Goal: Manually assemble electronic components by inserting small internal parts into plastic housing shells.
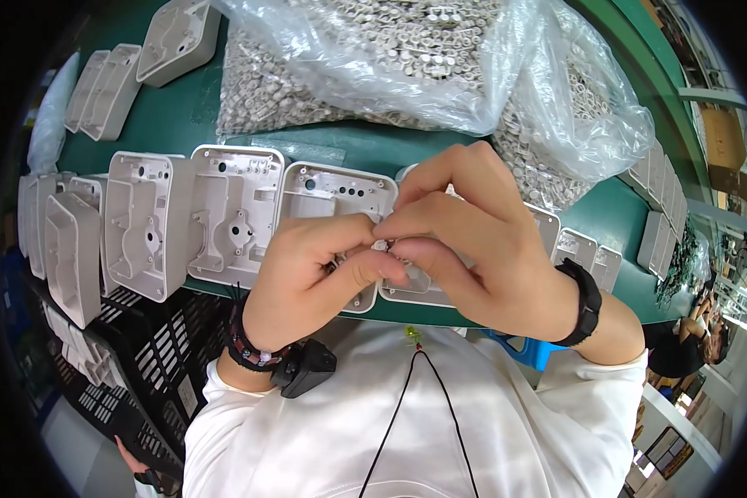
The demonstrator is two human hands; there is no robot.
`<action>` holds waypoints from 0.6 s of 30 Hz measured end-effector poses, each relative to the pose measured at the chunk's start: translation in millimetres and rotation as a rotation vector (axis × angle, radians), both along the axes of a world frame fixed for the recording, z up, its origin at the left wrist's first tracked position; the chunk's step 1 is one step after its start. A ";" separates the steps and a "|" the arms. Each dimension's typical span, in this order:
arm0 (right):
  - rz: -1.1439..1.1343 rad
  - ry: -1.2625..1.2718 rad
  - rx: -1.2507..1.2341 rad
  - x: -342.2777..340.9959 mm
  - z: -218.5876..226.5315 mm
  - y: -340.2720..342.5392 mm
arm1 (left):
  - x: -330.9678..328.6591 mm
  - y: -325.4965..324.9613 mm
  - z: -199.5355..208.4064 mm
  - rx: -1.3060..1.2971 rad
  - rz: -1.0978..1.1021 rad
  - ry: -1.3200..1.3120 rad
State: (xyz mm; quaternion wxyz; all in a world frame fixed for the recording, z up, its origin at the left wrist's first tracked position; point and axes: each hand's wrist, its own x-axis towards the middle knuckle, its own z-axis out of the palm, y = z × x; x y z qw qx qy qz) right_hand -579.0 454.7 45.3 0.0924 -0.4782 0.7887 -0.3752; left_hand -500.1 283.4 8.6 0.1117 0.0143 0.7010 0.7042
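My left hand (311, 270) and my right hand (485, 228) meet over the row of housings, fingertips pinched together. Between them is a small pale plastic part (380, 246), mostly hidden by the fingers; both hands grip it. Right below lies an open light-grey plastic housing (340, 181), partly covered by my left hand. To its left stand two more housings, one open box (239, 195) with round holes and a molded inner wall, and another (145, 224) tilted on its side. Beyond my hands sits a clear plastic bag (448, 112) full of small grey-white plastic parts.
More grey housings stand at the table's far left (116, 91) and right (593, 253). A second clear bag of parts (573, 124) leans at the right back. Black crates (166, 357) stand below the table edge at left. Another person (693, 340) is at far right.
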 end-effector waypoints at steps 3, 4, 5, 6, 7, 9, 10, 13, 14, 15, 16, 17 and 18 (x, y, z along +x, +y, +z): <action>-0.004 -0.376 -0.034 1.3 0.6 -5.6 | 2.4 -5.0 -0.8 -0.054 0.093 0.060; -0.012 -0.561 -0.049 1.8 0.6 -8.5 | 1.9 -6.7 1.7 -0.095 0.118 0.113; -0.002 -0.569 -0.044 2.1 0.5 -11.7 | 1.5 -8.7 4.0 -0.137 0.143 0.166; -0.059 -0.737 -0.062 1.8 0.5 -14.8 | 1.1 -10.7 4.3 -0.178 0.162 0.223; -0.119 -0.904 -0.080 1.3 0.4 -17.7 | 1.6 -12.7 2.9 -0.176 0.169 0.219; -0.179 -1.073 -0.090 0.5 0.1 -24.0 | 3.2 -16.1 0.3 -0.260 0.250 0.317; -0.166 -1.055 -0.074 -0.2 -0.4 -28.3 | 4.4 -17.4 -0.7 -0.302 0.290 0.367; -0.143 -1.016 -0.037 -3.3 -2.0 -36.7 | 7.8 -22.8 -2.6 -0.312 0.347 0.371; -0.099 -0.914 -0.024 -4.1 -2.4 -37.6 | 8.5 -24.1 -3.3 -0.319 0.373 0.374; -0.054 -0.811 -0.012 -5.1 -2.8 -38.3 | 8.7 -24.9 -4.4 -0.315 0.376 0.372; -0.010 -0.709 -0.002 -5.6 -3.2 -38.9 | 9.5 -25.4 -5.2 -0.284 0.383 0.353; -0.009 -0.710 0.001 -6.9 -4.2 -39.8 | 9.9 -25.8 -6.2 -0.253 0.391 0.334; -0.029 -0.555 0.038 -9.2 -5.6 -40.9 | 10.2 -26.2 -7.4 -0.222 0.397 0.315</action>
